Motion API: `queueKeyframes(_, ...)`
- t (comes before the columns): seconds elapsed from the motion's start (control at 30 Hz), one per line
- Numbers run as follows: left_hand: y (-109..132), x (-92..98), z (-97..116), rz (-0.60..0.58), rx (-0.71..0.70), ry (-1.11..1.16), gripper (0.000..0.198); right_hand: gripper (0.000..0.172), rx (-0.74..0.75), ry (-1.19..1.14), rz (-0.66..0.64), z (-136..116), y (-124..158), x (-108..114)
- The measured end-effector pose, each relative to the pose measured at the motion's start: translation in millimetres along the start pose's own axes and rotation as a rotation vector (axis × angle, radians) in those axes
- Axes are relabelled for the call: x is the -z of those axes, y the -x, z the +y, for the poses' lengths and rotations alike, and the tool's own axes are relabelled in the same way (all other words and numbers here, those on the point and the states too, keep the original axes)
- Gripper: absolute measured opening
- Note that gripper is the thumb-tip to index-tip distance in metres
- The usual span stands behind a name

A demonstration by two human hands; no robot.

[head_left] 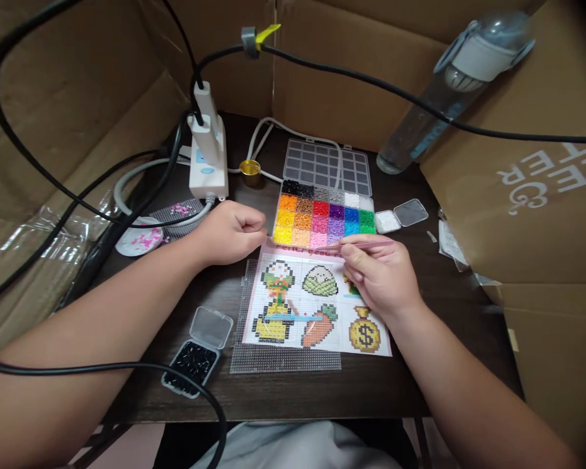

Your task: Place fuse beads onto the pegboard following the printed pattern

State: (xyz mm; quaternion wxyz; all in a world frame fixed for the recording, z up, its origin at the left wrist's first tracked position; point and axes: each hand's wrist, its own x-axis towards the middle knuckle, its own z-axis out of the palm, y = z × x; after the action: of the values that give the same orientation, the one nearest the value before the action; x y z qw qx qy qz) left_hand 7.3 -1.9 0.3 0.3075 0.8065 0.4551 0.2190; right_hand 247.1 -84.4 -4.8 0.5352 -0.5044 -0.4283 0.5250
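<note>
A bead pattern sheet [344,326] with a pink border and several pixel pictures lies over a clear pegboard [293,359]. My left hand [234,233] is closed, its fingertips at the sheet's top left corner. Near the top right, my right hand [383,273] pinches the sheet's edge between thumb and fingers; that edge is bent up and the hand covers part of a picture. A thin light-blue stick [293,317] crosses the lower pictures. Just beyond the sheet, a compartment box of colored beads [321,210] has its clear lid [327,167] folded back.
An open case of black beads [191,365] stands front left, a small case of white beads [387,221] at right. A white dish [139,240] holds pink beads. Behind are a power strip [209,176], a gold cup [250,171] and a bottle [434,124]. Black cables [371,79] cross overhead.
</note>
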Motion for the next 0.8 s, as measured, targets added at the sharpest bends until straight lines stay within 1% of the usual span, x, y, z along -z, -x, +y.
queueKeyframes(0.13,0.1,-0.8,0.9,0.004,-0.028,0.018,0.036,0.006,0.047,0.173,-0.062,-0.3,10.5,-23.3)
queueKeyframes(0.23,0.2,-1.1,0.6,-0.003,-0.045,0.026,0.036,0.005,0.045,0.218,-0.114,0.8,14.7,-32.4)
queueKeyframes(0.33,0.2,-1.2,0.0,-0.004,-0.052,0.03,0.035,0.007,0.033,0.249,-0.145,4.1,15.7,-34.4)
queueKeyframes(0.47,0.4,-1.2,0.2,0.004,-0.056,0.045,0.035,0.008,0.083,0.305,-0.149,7.1,15.2,-33.4)
queueKeyframes(0.67,0.5,-1.3,2.4,0.005,-0.044,0.05,0.034,0.009,0.086,0.311,-0.147,5.2,15.2,-34.3)
queueKeyframes(0.8,0.7,-1.2,3.0,0.006,-0.038,0.051,0.035,0.008,0.089,0.32,-0.168,4.4,15.2,-34.4)
